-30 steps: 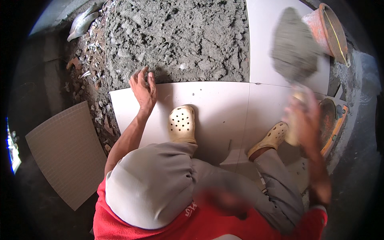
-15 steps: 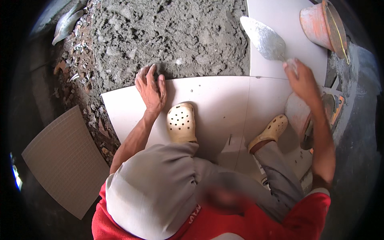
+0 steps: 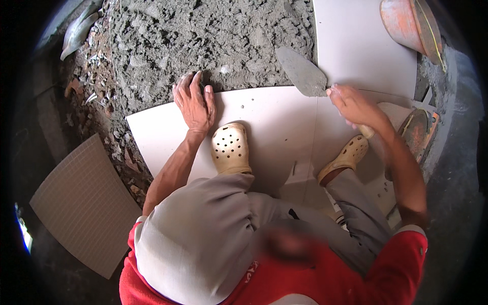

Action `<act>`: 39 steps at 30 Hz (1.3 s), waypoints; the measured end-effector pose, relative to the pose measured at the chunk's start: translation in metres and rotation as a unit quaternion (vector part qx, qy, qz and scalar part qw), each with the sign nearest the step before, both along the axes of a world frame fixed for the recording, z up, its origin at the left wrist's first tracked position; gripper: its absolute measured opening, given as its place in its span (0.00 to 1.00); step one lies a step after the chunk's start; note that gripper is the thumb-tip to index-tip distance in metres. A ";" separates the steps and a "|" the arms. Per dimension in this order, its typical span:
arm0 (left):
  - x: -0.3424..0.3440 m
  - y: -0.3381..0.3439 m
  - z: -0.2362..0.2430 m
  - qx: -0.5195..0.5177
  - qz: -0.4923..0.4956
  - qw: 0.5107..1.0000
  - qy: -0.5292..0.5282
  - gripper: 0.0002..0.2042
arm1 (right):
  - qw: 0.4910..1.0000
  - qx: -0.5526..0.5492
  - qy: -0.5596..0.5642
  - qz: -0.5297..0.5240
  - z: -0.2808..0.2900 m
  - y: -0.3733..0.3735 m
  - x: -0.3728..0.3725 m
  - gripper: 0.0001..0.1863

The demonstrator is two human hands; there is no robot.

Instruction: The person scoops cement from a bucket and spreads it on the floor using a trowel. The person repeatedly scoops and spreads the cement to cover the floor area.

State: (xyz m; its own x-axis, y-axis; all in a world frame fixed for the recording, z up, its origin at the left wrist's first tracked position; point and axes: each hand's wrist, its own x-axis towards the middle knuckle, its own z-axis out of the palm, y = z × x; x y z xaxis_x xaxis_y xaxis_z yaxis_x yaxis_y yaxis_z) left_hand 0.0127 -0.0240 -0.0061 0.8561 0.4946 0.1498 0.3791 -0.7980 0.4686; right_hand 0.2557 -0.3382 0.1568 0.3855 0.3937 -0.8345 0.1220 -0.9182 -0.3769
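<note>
My left hand (image 3: 196,108) rests with fingers stretched out over the edge of a white floor tile (image 3: 277,119), its fingertips at the border of rough grey mortar (image 3: 203,43). In my right hand (image 3: 354,108) is the wooden handle of a pointed trowel (image 3: 304,73). The grey blade points away and to the left, across the seam where the mortar meets the tile. Whether the blade touches the surface I cannot tell. Another white tile (image 3: 366,48) lies beyond my right hand, along the mortar's right side.
An orange-stained bucket (image 3: 404,25) lies tipped at the far right. A round-ended tool (image 3: 416,133) is partly hidden behind my right forearm. Rubble (image 3: 104,99) borders the mortar on the left, beside a grid-backed tile (image 3: 86,203). My feet in cream clogs (image 3: 231,147) stand on the tiles.
My right hand has swung the trowel left and nearer, from above the far right tile to the mortar's near right corner. My left hand stays at the tile edge.
</note>
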 end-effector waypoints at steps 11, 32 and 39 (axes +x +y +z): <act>-0.001 -0.003 0.000 0.021 0.001 1.000 0.013 0.24 | 0.932 -0.041 -0.287 0.216 0.044 -0.046 0.004 0.24; -0.001 -0.002 -0.002 0.015 0.010 1.000 0.011 0.27 | 0.868 -0.095 -0.370 0.317 0.040 -0.002 0.030 0.15; 0.000 -0.003 -0.003 0.026 0.020 0.999 0.012 0.27 | 0.884 -0.099 -0.324 0.323 0.066 -0.010 0.027 0.18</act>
State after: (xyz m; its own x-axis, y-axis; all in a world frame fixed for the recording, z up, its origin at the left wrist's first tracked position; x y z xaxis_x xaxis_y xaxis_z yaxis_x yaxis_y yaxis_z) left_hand 0.0125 -0.0269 -0.0087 0.8392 0.5211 0.1557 0.4222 -0.8046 0.4176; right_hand 0.2831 -0.3477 0.2233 0.5557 0.5771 -0.5985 0.7762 -0.6180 0.1248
